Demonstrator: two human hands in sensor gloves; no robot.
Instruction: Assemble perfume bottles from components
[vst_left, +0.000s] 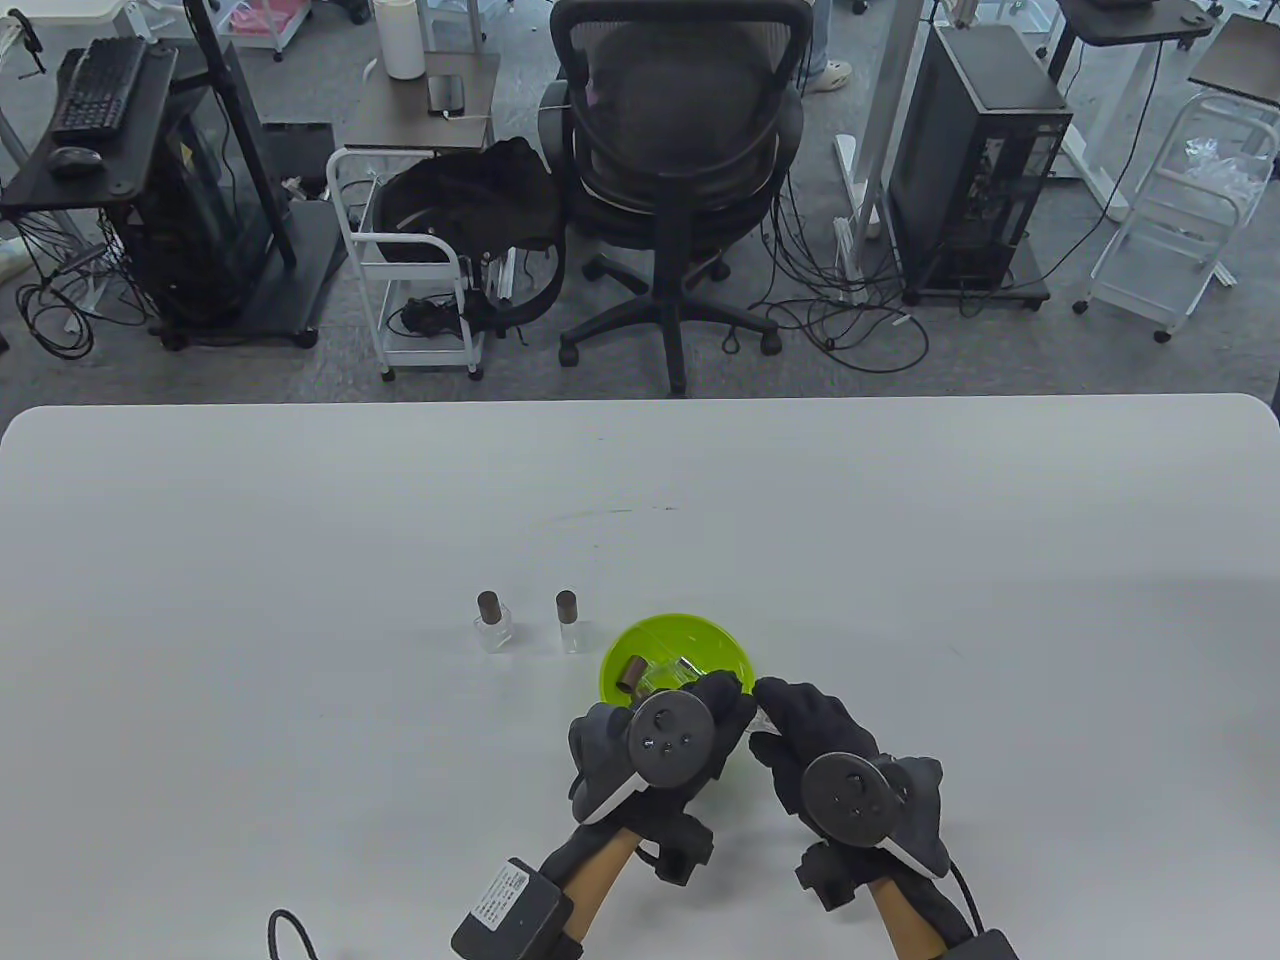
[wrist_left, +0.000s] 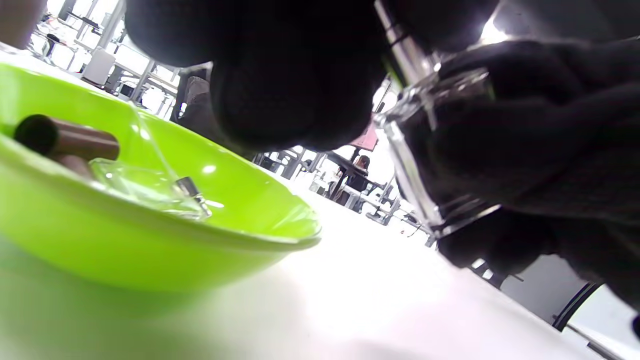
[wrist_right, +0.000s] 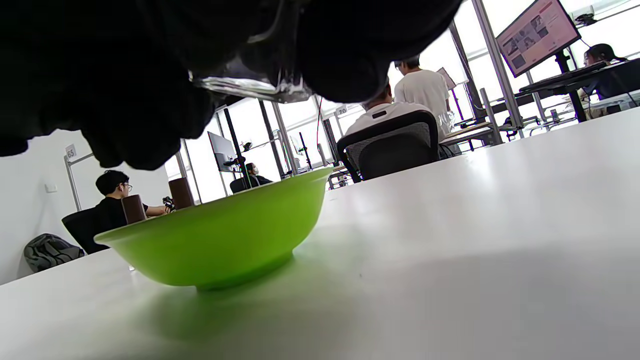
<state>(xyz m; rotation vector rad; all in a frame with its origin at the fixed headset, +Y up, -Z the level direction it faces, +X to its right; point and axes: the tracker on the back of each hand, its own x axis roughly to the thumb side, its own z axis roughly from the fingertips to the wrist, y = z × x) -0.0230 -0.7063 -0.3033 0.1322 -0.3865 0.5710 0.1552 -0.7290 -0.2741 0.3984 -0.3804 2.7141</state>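
A clear glass perfume bottle hangs just above the table by the green bowl. My right hand grips its body, and the glass base shows under those fingers. My left hand meets it from the left, its fingers curled at the silver metal spray top on the bottle's neck. Inside the bowl lie a brown cap and another glass bottle. Most of the held bottle is hidden in the table view.
Two capped bottles stand upright left of the bowl; their brown caps show past its rim. An office chair stands beyond the table's far edge.
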